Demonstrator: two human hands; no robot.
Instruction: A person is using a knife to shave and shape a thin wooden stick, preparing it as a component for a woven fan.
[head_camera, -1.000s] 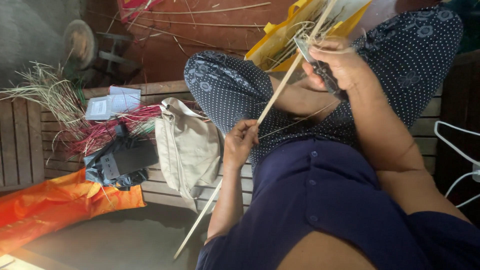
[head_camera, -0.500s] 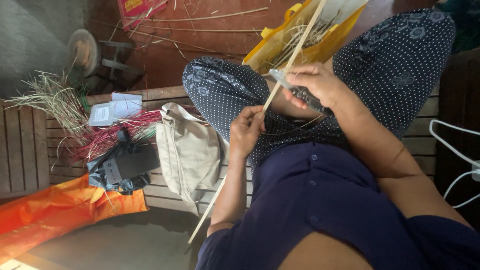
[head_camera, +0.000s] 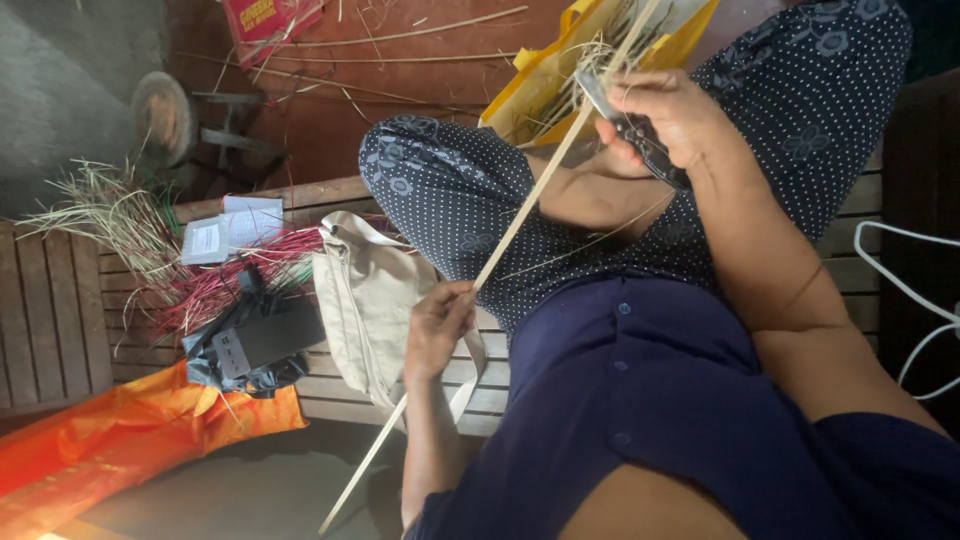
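A long pale bamboo strip (head_camera: 530, 200) runs slantwise from the lower left up to the top right, over my dotted-trousered legs (head_camera: 450, 190). My left hand (head_camera: 437, 328) pinches the strip low down, beside a beige cloth bag (head_camera: 368, 300). My right hand (head_camera: 665, 118) is closed on a dark-handled knife (head_camera: 628, 125), its blade lying against the upper part of the strip. A thin shaving (head_camera: 590, 243) curls away below the knife.
A yellow bag (head_camera: 545, 75) with thin strips sits behind my knees. On the slatted wooden bench (head_camera: 60, 320) lie red and green straw (head_camera: 150, 240), papers (head_camera: 225, 230), a black pouch (head_camera: 255, 340) and an orange plastic sheet (head_camera: 120, 440). White cable (head_camera: 900, 300) hangs at right.
My right hand with the knife has moved up along the strip, away from my left hand. The left hand has slid lower on the strip.
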